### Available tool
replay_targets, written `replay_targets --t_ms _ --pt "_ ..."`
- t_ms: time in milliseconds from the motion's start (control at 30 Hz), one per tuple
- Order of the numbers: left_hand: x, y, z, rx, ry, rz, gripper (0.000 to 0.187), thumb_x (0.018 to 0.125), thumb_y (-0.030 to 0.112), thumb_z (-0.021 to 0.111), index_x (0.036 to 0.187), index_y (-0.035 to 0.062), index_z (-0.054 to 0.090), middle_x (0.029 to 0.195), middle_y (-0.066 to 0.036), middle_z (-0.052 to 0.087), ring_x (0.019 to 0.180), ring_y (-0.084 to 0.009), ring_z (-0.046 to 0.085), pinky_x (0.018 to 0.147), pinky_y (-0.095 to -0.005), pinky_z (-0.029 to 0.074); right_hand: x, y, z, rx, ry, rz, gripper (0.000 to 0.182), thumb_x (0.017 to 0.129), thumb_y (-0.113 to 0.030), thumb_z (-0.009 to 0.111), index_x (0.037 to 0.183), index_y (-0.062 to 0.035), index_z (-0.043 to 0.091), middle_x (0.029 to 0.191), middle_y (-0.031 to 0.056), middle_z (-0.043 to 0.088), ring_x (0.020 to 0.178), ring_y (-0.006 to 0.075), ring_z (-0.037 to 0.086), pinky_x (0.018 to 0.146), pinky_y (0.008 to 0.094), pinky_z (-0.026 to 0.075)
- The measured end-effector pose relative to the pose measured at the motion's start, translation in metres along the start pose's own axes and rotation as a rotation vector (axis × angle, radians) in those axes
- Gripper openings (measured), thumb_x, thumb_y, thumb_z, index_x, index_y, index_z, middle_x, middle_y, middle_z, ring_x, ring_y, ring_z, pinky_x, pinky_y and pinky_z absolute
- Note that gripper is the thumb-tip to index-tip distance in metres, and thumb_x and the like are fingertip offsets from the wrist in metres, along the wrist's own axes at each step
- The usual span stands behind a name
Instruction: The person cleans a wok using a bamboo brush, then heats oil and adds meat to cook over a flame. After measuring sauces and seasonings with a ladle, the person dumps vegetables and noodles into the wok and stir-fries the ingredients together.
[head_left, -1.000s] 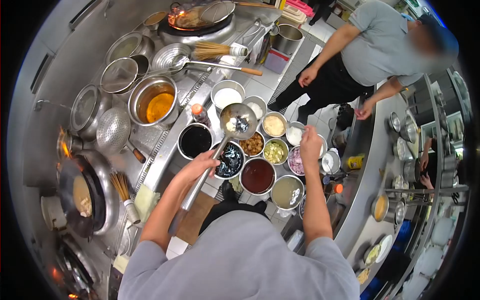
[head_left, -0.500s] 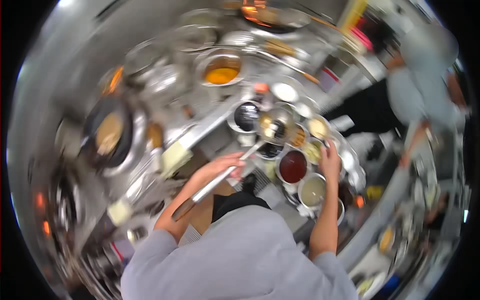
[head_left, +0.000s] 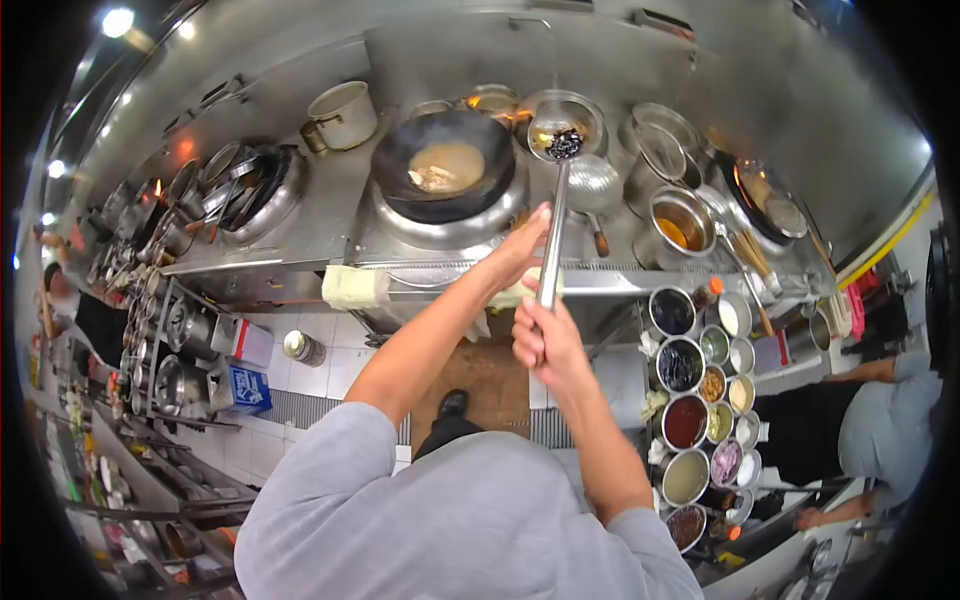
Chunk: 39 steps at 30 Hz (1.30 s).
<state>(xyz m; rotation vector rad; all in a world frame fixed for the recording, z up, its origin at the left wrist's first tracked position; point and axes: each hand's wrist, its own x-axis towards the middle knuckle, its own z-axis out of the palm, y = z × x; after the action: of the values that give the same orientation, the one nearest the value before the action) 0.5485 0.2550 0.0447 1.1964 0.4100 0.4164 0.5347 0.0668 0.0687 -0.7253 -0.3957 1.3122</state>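
My right hand point(head_left: 552, 345) is wrapped round the lower end of a ladle's metal handle. The ladle point(head_left: 556, 215) points away from me, and its wide bowl hangs over the back of the stove. Dark, glossy pieces point(head_left: 565, 143) and a bit of yellowish-orange lie in the bowl. My left hand point(head_left: 522, 245) reaches beside the handle, higher up, with its fingers stretched out. A black wok point(head_left: 392, 165) sits on the burner to the left of the ladle. Pale pieces point(head_left: 435, 178) lie in cloudy broth in it. A perforated skimmer point(head_left: 592, 185) rests just right of the ladle.
Round tubs of sauces and ingredients point(head_left: 686, 420) stand at my right. Behind them is a co-worker point(head_left: 885, 415). A metal pot with orange liquid point(head_left: 683, 220) stands on the stove's right. A folded cloth point(head_left: 355, 287) hangs on the front rail. Another person point(head_left: 75, 305) stands far left.
The view has swung from the ingredient tubs round to the stove. The ladle has moved from over the tubs to the stove. My right hand has come from the tubs onto the handle.
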Motion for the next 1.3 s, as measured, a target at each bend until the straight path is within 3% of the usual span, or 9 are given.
replay_targets --t_ms 67,233,367,567,733,933,1100,1267,1300 --pt "-0.029 0.012 -0.048 -0.008 0.037 0.052 0.067 0.102 0.045 0.048 0.157 0.0187 0.019 0.141 -0.013 0.049 0.124 -0.0251 0.051 0.100 -0.0436 0.044 0.062 -0.005 0.006 -0.248 0.227 -0.013 0.047 0.092 -0.012 0.060 0.134 -0.0110 0.037 0.064 -0.0007 0.044 0.040 0.0067 0.038 0.032 0.0251 0.032" --pt "-0.114 0.008 -0.207 0.200 0.065 -0.041 0.041 0.099 0.027 0.055 0.137 0.0099 0.054 0.133 -0.009 0.059 0.120 -0.0211 0.056 0.097 -0.0380 0.047 0.175 -0.011 0.005 -0.657 0.246 -0.113 0.062 0.090 -0.008 0.060 0.145 -0.0053 0.031 0.065 0.0004 0.048 0.043 0.0085 0.043 0.034 0.0264 0.033" --pt "-0.186 0.013 -0.315 1.315 0.499 0.468 0.040 0.086 0.012 0.067 0.126 0.0080 0.063 0.129 -0.013 0.059 0.121 -0.0322 0.053 0.101 -0.0402 0.044 0.277 0.015 0.006 -0.808 0.359 -0.057 0.054 0.090 -0.010 0.059 0.139 -0.0061 0.036 0.069 0.0032 0.051 0.045 0.0114 0.046 0.035 0.0292 0.036" --pt "-0.246 -0.004 -0.438 1.082 0.778 0.347 0.036 0.084 0.005 0.067 0.120 0.0069 0.065 0.123 -0.014 0.062 0.114 -0.0315 0.057 0.097 -0.0408 0.045 0.340 0.081 0.019 -0.779 0.433 0.067 0.025 0.091 -0.009 0.057 0.112 -0.0087 0.043 0.070 0.0027 0.048 0.044 0.0103 0.043 0.034 0.0279 0.033" --pt "-0.241 -0.006 -0.457 0.858 0.866 0.224 0.030 0.082 0.000 0.066 0.111 0.0055 0.068 0.103 -0.014 0.066 0.103 -0.0321 0.061 0.090 -0.0407 0.047 0.344 0.062 0.012 -0.180 0.240 0.209 0.019 0.094 -0.010 0.054 0.109 -0.0092 0.043 0.070 0.0008 0.047 0.044 0.0076 0.042 0.034 0.0249 0.031" --pt "-0.206 0.031 -0.425 1.161 0.646 0.478 0.026 0.081 0.000 0.066 0.106 0.0052 0.069 0.097 -0.013 0.064 0.095 -0.0331 0.059 0.085 -0.0413 0.047 0.410 0.062 -0.008 -1.006 0.391 0.184 0.060 0.094 -0.011 0.054 0.148 -0.0097 0.029 0.070 0.0080 0.054 0.050 0.0182 0.052 0.040 0.0354 0.041" --pt "-0.203 0.047 -0.425 1.219 0.578 0.532 0.026 0.079 -0.002 0.066 0.104 0.0045 0.069 0.096 -0.013 0.064 0.094 -0.0323 0.060 0.084 -0.0404 0.047 0.344 0.045 0.008 -2.130 0.219 -0.008 0.072 0.087 -0.010 0.057 0.153 -0.0158 0.028 0.100 0.0283 0.066 0.092 0.0440 0.064 0.083 0.0501 0.049" --pt "-0.219 0.057 -0.432 1.309 0.668 0.535 0.027 0.076 -0.004 0.067 0.102 0.0042 0.069 0.098 -0.011 0.065 0.097 -0.0312 0.059 0.086 -0.0411 0.047 0.245 0.005 0.037 -2.003 0.084 -0.145 0.072 0.087 -0.009 0.060 0.152 -0.0191 0.031 0.086 0.0186 0.067 0.080 0.0364 0.065 0.072 0.0477 0.050" --pt "-0.217 0.053 -0.433 1.307 0.676 0.539 0.027 0.076 -0.002 0.068 0.102 0.0050 0.070 0.099 -0.011 0.065 0.101 -0.0312 0.059 0.089 -0.0420 0.046 0.236 -0.013 0.058 -1.698 0.167 0.171 0.070 0.088 -0.010 0.061 0.152 -0.0190 0.033 0.083 0.0138 0.064 0.074 0.0302 0.063 0.067 0.0436 0.049"
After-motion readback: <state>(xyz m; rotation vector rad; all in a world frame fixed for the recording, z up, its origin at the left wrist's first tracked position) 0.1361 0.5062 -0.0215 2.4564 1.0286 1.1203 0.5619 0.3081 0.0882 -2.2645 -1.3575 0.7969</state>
